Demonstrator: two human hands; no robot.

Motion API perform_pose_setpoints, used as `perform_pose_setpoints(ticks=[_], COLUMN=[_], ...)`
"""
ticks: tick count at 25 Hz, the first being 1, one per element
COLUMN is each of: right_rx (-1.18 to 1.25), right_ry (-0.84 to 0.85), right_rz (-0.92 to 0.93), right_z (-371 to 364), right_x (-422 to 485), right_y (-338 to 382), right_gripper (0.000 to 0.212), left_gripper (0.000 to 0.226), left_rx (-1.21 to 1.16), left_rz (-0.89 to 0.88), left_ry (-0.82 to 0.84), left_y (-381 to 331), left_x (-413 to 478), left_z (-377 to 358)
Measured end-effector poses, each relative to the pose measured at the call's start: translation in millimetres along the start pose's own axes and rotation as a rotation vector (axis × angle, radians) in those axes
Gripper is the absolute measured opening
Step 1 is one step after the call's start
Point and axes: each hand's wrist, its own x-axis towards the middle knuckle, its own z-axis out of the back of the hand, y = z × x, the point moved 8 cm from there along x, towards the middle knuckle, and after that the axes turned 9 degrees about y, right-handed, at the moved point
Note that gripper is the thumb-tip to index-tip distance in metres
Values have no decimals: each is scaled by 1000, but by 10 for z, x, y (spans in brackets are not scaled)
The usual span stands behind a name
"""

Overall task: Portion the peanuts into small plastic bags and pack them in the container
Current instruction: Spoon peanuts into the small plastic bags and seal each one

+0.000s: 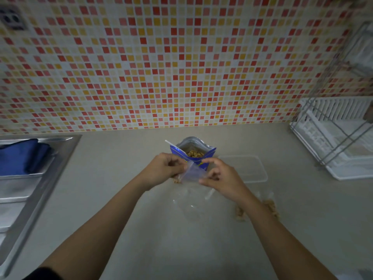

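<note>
The small clear bag is hard to see. It is thin and see-through, and both hands cover its sides. How full it is I cannot tell. The left hand pinches the bag's left side with curled fingers. The right hand pinches its right side between thumb and fingertips.

The bag is held up over the middle of the counter, just in front of the blue peanut pouch. The pouch stands open near the counter's back edge, with tan peanuts inside. A white strip pokes out of its left side; what it is I cannot tell.

A clear container, faint against the counter, lies just right of the pouch. More empty clear bags lie flat below the hands. The right arm hides part of 2 filled little bags toward the counter's right side. The sink and the white dish rack are cut off at the picture's edges.
</note>
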Motion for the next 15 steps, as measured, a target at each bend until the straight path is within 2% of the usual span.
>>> perform_pose_setpoints(ticks=[2, 5, 9, 12, 15], right_rx=[112, 207, 79, 30, -299], right_ry=[51, 41, -10, -10, -121], right_rz=[21, 55, 58, 126, 235], right_z=[43, 137, 252, 304, 340], right_x=[34, 48, 40, 47, 29], right_y=[102, 217, 255, 344, 559], right_gripper=[52, 51, 52, 55, 68], left_gripper=[11, 13, 12, 12, 12], left_rx=[258, 383, 424, 415, 341], left_rz=[-42, -74, -108, -123, -129], left_ry=[-67, -102, -140, -196, -215], left_y=[-231, -471, -600, -624, -635], left_x=[45, 73, 105, 129, 153], left_z=[140, 207, 270, 332, 344])
